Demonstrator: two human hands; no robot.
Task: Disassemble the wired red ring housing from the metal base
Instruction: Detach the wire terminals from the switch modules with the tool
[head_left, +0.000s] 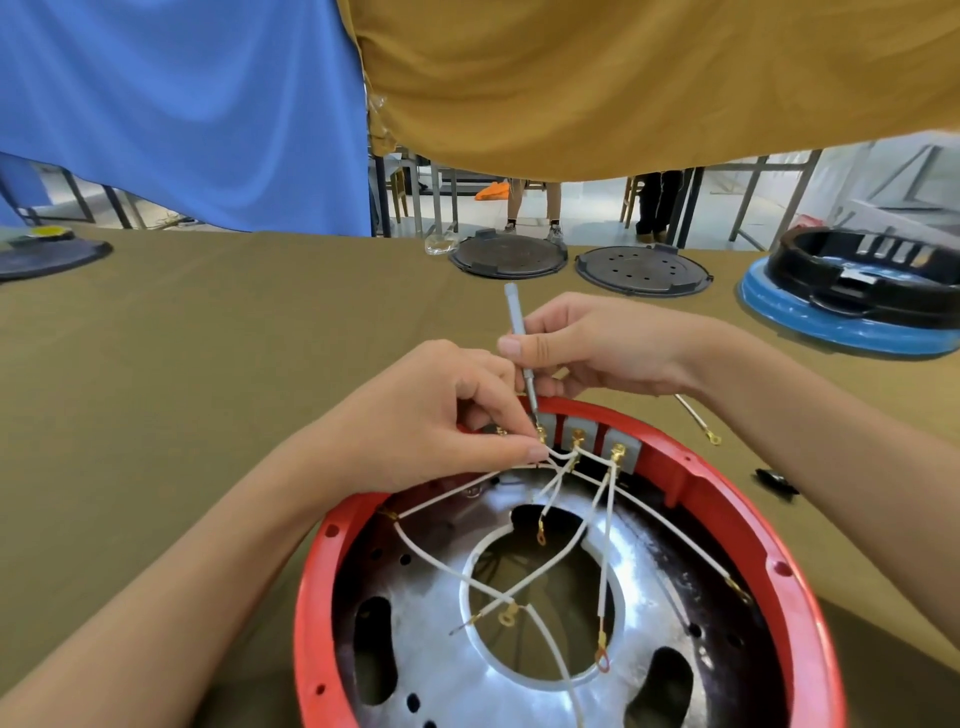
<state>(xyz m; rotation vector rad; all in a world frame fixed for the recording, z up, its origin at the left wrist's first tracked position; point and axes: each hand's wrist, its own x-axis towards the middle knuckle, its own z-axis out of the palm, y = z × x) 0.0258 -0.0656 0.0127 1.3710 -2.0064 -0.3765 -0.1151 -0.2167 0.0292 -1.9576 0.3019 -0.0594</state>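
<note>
While the red ring housing (701, 478) is sitting on the metal base (441, 649) at the near edge of the desk (208, 364), the right hand (608, 348) is pinching a slim grey screwdriver (521, 353) between thumb and fingers, its tip standing on a brass terminal (540, 432) at the far inner wall of the ring. The left hand (441, 421) is pinching a white wire (558, 457) just beside that terminal, thumb and forefinger pressed together on it. More white wires are crossing over the shiny base, ending in small brass lugs. Two dark round plates (509, 255) are lying at the far side of the desk, and a black ring on a blue base (852, 322) is resting at the right.
</note>
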